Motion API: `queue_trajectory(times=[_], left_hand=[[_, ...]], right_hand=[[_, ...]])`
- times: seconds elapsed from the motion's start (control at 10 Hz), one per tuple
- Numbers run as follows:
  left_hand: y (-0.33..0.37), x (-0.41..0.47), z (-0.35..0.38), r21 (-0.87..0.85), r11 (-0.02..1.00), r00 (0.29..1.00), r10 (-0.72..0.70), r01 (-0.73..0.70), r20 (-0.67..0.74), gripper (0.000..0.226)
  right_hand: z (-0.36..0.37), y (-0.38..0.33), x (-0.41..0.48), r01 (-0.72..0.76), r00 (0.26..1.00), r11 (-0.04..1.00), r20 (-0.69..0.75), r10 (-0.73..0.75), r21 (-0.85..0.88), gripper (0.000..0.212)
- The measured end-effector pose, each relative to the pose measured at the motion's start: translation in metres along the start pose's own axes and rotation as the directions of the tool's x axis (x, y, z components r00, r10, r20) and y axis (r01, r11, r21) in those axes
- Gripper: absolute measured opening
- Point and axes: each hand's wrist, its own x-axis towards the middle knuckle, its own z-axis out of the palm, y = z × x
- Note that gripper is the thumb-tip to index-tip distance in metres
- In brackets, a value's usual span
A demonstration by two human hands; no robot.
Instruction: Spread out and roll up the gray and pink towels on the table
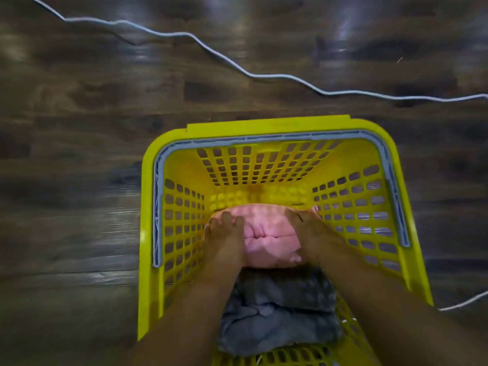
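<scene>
While both towels sit bundled inside the yellow basket, I cannot tell whether they are rolled, so I judge the job either barely begun or nearly finished. My left hand and right hand cup the pink towel between them at the basket's middle. The gray towel lies at its near end.

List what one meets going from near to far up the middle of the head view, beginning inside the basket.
gray towel → pink towel, which the left hand and the right hand hold from its sides → far wall of the yellow basket → dark wooden floor → white cable.
</scene>
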Motion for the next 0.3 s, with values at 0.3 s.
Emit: queue_trajectory(times=[0.3], left_hand=[[0.002, -0.036, -0.041, -0.162, 0.987, 0.998, -0.004, 0.014, 0.062, 0.066]], right_hand=[[-0.037, -0.013, -0.047, 0.009, 0.999, 1.000, -0.034, -0.009, 0.004, 0.110]])
